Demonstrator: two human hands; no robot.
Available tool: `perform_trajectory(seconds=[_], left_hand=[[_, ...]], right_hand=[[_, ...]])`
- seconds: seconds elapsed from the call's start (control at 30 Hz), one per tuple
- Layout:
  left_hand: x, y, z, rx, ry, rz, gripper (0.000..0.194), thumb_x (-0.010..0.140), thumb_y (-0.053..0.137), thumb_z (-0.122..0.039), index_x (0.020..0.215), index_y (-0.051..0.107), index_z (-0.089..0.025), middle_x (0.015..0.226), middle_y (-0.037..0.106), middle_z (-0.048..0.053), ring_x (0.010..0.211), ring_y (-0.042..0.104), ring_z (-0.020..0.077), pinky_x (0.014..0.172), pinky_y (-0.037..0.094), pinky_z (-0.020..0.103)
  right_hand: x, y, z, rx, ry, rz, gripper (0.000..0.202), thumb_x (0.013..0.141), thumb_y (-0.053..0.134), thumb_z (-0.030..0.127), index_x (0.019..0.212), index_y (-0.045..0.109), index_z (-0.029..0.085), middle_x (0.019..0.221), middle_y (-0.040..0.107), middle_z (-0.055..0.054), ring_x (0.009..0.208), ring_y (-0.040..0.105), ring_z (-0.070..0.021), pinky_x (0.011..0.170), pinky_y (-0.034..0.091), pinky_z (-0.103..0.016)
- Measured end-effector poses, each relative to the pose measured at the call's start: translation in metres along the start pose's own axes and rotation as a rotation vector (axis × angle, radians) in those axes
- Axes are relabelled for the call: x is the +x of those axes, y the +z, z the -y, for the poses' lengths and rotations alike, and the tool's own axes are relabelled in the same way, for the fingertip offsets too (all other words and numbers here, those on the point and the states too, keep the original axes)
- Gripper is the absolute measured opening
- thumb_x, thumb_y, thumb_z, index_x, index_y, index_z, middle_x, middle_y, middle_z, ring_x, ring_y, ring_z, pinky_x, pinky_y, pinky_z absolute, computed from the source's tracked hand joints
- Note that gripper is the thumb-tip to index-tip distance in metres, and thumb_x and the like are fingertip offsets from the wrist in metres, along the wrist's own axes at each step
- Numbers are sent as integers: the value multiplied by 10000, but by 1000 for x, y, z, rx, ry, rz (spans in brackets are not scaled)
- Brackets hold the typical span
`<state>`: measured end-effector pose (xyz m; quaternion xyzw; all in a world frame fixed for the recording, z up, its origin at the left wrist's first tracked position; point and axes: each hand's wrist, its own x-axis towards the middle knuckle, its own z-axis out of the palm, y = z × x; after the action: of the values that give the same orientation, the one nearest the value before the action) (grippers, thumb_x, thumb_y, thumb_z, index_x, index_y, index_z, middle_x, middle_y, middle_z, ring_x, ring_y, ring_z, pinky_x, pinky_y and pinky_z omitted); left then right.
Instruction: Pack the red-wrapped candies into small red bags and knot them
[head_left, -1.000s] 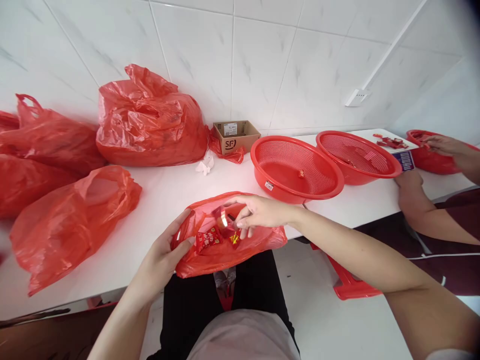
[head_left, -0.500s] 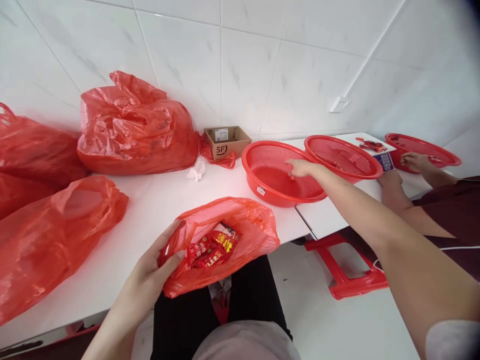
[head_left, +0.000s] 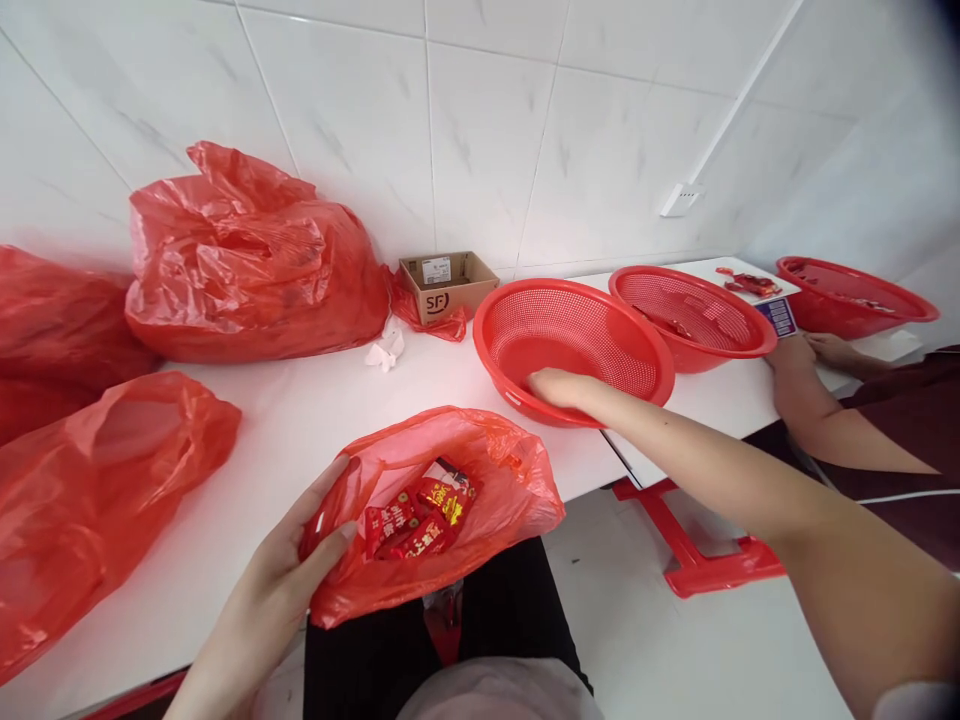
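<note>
White tiled wall point(head_left: 487, 140) at back, white desk point(head_left: 292, 430) below it. Far left, slack red bag point(head_left: 112, 510); big stuffed red bag point(head_left: 255, 270) behind. Left forearm rises from bottom left, left hand point(head_left: 285, 565) angled up and right. Left grip pinches the left edge of the open red bag point(head_left: 510, 490), thumb at the mouth, fingers along the outer side. Open bag sits right of that grip, at the desk's near edge above the lap; mouth faces up, long axis roughly left-right, right end slightly higher in view. Red packets point(head_left: 420, 510) lie inside, right of the thumb. Next, red basket point(head_left: 622, 345) on desk, opening up, oval in view, long axis left-right. Right arm stretches in from lower right, right hand point(head_left: 559, 388) dipped over the basket's near rim, fingertips hidden; can't tell whether right grip is spread or pinching. Another red basket point(head_left: 720, 325) farther right.
</note>
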<state>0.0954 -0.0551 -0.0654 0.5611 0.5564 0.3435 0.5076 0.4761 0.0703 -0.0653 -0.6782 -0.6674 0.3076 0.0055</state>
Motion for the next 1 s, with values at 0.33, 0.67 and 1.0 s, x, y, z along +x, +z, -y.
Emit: perform_trajectory(seconds=[0.33, 0.67, 1.0], left_hand=[[-5, -5, -8, 148, 24, -70, 658, 833, 617, -523, 1449, 450, -358, 1532, 430, -9, 1436, 336, 310, 1194, 258, 459], [-7, 2, -11, 19, 18, -44, 679, 833, 643, -489, 1458, 439, -322, 1558, 391, -4, 1451, 314, 265, 1171, 308, 370], [-14, -11, 6, 43, 5, -87, 639, 845, 625, -476, 1448, 449, -356, 1559, 386, -9, 1456, 308, 266, 1210, 199, 444]], right_hand=[[-33, -16, 80, 96, -250, -229, 75, 864, 584, 202, 903, 647, 199, 1020, 698, -73, 939, 649, -200, 820, 486, -321], [-101, 22, 113, 92, -655, -392, 227, 947, 447, 151, 1060, 633, 215, 1049, 706, -38, 893, 654, -157, 785, 490, -307], [-136, 60, 10, -217, -335, -458, 358, 1021, 381, 364, 1109, 701, 227, 1064, 744, -75, 932, 703, -234, 772, 509, -365]])
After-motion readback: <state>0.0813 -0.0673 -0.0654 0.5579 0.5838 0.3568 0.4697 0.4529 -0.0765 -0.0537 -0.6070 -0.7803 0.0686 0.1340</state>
